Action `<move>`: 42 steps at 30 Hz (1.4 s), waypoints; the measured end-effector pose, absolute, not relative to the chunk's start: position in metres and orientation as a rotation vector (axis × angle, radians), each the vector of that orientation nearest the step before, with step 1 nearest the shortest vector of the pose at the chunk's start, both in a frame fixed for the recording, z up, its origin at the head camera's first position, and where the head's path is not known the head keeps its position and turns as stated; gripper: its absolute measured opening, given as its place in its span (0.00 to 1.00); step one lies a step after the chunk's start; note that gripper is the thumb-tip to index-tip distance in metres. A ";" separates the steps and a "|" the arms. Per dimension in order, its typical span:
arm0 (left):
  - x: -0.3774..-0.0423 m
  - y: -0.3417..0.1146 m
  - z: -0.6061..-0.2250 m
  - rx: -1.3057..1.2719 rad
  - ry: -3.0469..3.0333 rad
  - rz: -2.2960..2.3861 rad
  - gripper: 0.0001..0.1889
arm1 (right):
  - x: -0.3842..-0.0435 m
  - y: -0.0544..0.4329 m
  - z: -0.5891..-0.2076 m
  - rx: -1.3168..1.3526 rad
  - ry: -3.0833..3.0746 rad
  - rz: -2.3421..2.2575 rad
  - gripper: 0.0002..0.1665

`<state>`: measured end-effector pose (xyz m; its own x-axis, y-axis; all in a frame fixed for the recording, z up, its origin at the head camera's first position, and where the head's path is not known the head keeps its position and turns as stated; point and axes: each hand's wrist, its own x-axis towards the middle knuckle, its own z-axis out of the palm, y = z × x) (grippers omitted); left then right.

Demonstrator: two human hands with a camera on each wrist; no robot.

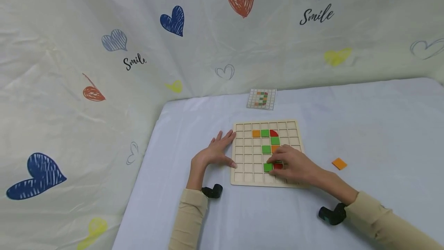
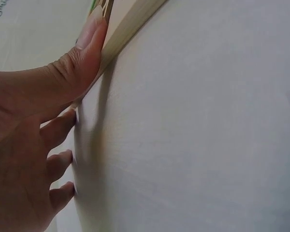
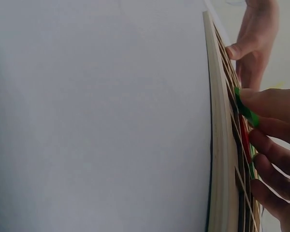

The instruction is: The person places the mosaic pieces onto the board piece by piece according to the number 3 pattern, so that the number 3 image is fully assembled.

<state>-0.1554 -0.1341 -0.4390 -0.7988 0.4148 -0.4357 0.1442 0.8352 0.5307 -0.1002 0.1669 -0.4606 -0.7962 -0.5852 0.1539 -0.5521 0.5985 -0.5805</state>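
A wooden grid board (image 1: 243,179) lies on the table with orange, green and red tiles in some of its squares. My right hand (image 1: 295,165) is over its lower right part. Between thumb and forefinger it pinches a green tile (image 3: 246,107), which is tilted at the grid in the right wrist view. Partly under that hand is a red tile (image 1: 278,166), right beside the green one. At the board's left edge my left hand (image 1: 216,152) is spread, its thumb (image 2: 90,41) resting on the rim and its other fingers reaching along the side.
A loose orange tile (image 1: 339,163) lies on the white cloth to the right of the board. Behind the board is a card (image 1: 252,102) printed with a coloured grid pattern. A curtain with hearts (image 1: 241,0) hangs along the back and left of the table.
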 end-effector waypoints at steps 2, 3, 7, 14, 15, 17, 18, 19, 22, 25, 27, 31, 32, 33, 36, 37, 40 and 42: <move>-0.155 -0.134 -0.438 0.409 2.461 0.655 0.61 | -0.100 0.167 -0.460 -0.998 2.776 -0.958 0.13; -0.155 -0.133 -0.437 0.410 2.460 0.658 0.61 | -0.099 0.166 -0.460 -1.002 2.788 -0.944 0.14; -0.155 -0.133 -0.436 0.412 2.462 0.663 0.61 | -0.097 0.165 -0.458 -1.015 2.809 -0.898 0.15; -0.153 -0.133 -0.439 0.402 2.458 0.659 0.61 | -0.092 0.163 -0.457 -1.044 2.836 -0.824 0.16; -0.153 -0.133 -0.439 0.401 2.459 0.658 0.61 | -0.092 0.163 -0.457 -1.049 2.843 -0.819 0.16; -0.153 -0.134 -0.440 0.398 2.464 0.658 0.61 | -0.091 0.162 -0.457 -1.060 2.852 -0.817 0.16; -0.152 -0.134 -0.441 0.396 2.465 0.661 0.61 | -0.091 0.162 -0.457 -1.067 2.852 -0.820 0.16; -0.152 -0.134 -0.441 0.397 2.466 0.659 0.61 | -0.091 0.162 -0.457 -1.075 2.851 -0.822 0.16; -0.152 -0.134 -0.441 0.398 2.470 0.653 0.61 | -0.090 0.163 -0.457 -1.093 2.854 -0.826 0.16; -0.152 -0.134 -0.440 0.398 2.470 0.656 0.61 | -0.091 0.165 -0.457 -1.118 2.868 -0.833 0.16; -0.152 -0.134 -0.439 0.397 2.469 0.663 0.61 | -0.091 0.168 -0.457 -1.122 2.885 -0.838 0.16; -0.152 -0.133 -0.438 0.395 2.470 0.666 0.61 | -0.091 0.178 -0.454 -1.111 2.884 -0.888 0.17; -0.152 -0.133 -0.438 0.396 2.472 0.662 0.61 | -0.090 0.182 -0.453 -1.102 2.874 -0.909 0.17; -0.153 -0.133 -0.439 0.398 2.475 0.658 0.61 | -0.090 0.186 -0.452 -1.094 2.858 -0.936 0.17; -0.153 -0.133 -0.440 0.396 2.480 0.653 0.61 | -0.091 0.198 -0.449 -1.106 2.834 -1.007 0.17; -0.153 -0.132 -0.440 0.395 2.483 0.650 0.61 | -0.091 0.202 -0.449 -1.117 2.837 -1.028 0.17; -0.153 -0.132 -0.441 0.389 2.484 0.634 0.61 | -0.091 0.214 -0.449 -1.172 2.872 -1.077 0.20; -0.154 -0.131 -0.442 0.395 2.486 0.624 0.61 | -0.090 0.222 -0.450 -1.193 2.910 -1.086 0.22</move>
